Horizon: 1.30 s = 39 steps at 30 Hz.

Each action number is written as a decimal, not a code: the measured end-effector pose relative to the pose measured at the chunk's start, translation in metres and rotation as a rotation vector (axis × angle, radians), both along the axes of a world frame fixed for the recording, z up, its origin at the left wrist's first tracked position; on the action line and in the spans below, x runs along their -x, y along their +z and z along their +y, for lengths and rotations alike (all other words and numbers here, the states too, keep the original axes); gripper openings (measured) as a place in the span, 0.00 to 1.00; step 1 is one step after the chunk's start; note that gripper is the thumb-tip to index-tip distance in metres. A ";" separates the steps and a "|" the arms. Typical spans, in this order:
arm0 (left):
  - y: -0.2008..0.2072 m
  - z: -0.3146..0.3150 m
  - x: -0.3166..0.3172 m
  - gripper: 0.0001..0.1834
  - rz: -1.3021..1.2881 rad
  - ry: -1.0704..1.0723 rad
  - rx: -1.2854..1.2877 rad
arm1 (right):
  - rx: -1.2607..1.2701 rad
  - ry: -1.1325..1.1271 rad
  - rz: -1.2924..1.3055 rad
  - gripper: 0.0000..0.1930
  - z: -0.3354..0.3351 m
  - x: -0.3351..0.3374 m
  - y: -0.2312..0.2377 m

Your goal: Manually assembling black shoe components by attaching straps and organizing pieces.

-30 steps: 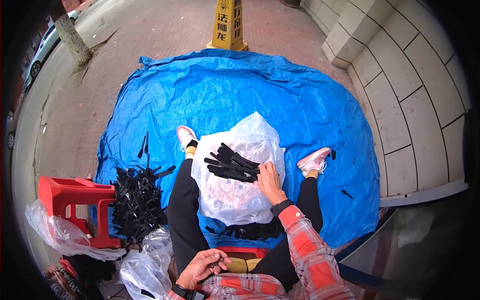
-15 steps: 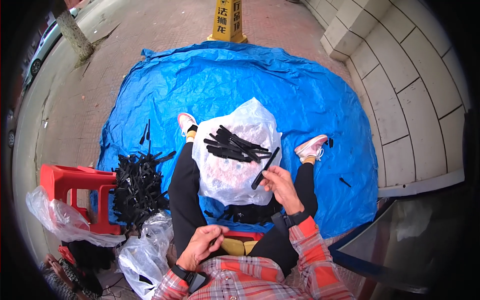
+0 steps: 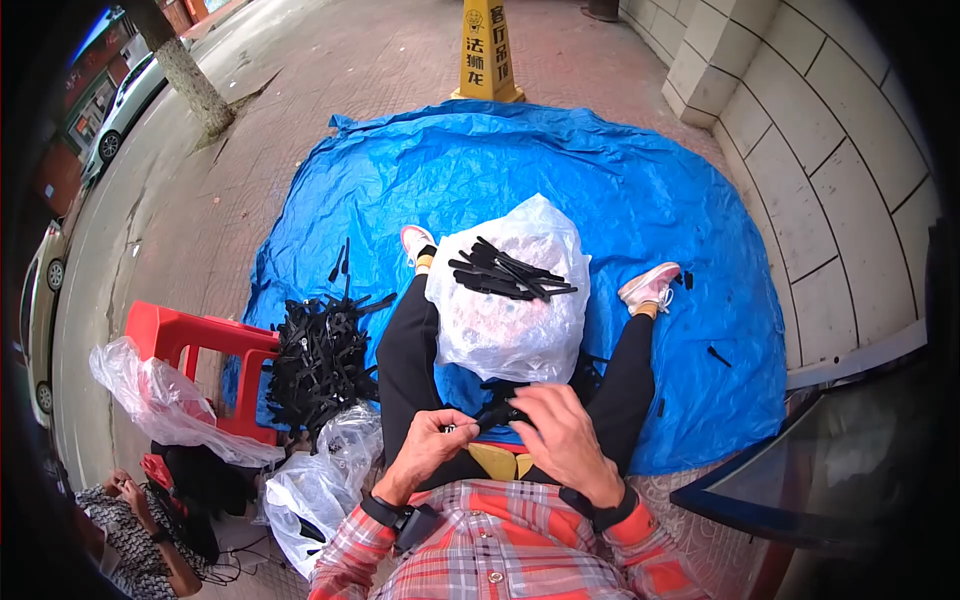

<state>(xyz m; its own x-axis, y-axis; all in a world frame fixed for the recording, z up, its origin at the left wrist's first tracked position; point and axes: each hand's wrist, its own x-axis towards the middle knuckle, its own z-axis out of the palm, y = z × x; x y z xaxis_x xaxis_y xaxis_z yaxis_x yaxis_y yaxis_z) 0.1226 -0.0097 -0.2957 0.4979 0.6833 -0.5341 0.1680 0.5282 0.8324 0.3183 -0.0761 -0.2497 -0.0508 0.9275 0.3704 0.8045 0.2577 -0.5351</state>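
One small piece (image 3: 450,428) is apparently being worked, pinched in your left hand (image 3: 432,447) nearside of the plastic bag (image 3: 505,345); your right hand (image 3: 568,440) is curving close, hold unclear. Black strips (image 3: 508,272) are topping the bag. Next is seemingly calling for steadiness.

left hand (image 3: 433,448), right hand (image 3: 567,440) close together; black strips (image 3: 510,272) on whitish plastic bag (image 3: 510,335); blue tarp (image 3: 420,175) beneath; red stool (image 3: 195,335) at left.

Yellow sign (image 3: 487,55), plus tree trunk (image 3: 185,78) near pale car (image 3: 130,108)
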 end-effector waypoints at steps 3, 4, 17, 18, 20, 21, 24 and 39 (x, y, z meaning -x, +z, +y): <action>-0.001 0.003 0.009 0.04 -0.185 -0.066 0.186 | 0.245 0.187 0.129 0.16 0.009 -0.002 -0.020; -0.005 0.003 0.013 0.04 -0.183 -0.065 0.181 | 0.446 0.304 0.302 0.17 0.014 -0.001 -0.027; -0.013 0.005 0.012 0.12 -0.339 0.170 0.421 | 0.693 0.048 1.383 0.17 -0.001 -0.001 -0.044; -0.010 0.006 0.012 0.14 -0.332 0.151 0.393 | 0.735 0.034 1.312 0.17 -0.002 -0.002 -0.044; -0.012 0.006 0.016 0.16 -0.351 0.128 0.396 | 0.776 0.020 1.243 0.17 -0.002 -0.003 -0.047; -0.010 0.006 0.015 0.16 -0.321 0.145 0.351 | 0.781 0.020 1.217 0.18 -0.002 -0.002 -0.051; -0.004 0.010 0.009 0.14 -0.295 0.168 0.224 | 0.760 -0.009 1.220 0.15 -0.005 0.002 -0.066; -0.021 0.020 -0.004 0.08 -0.222 0.220 0.277 | 0.936 0.102 1.184 0.12 0.013 0.014 -0.056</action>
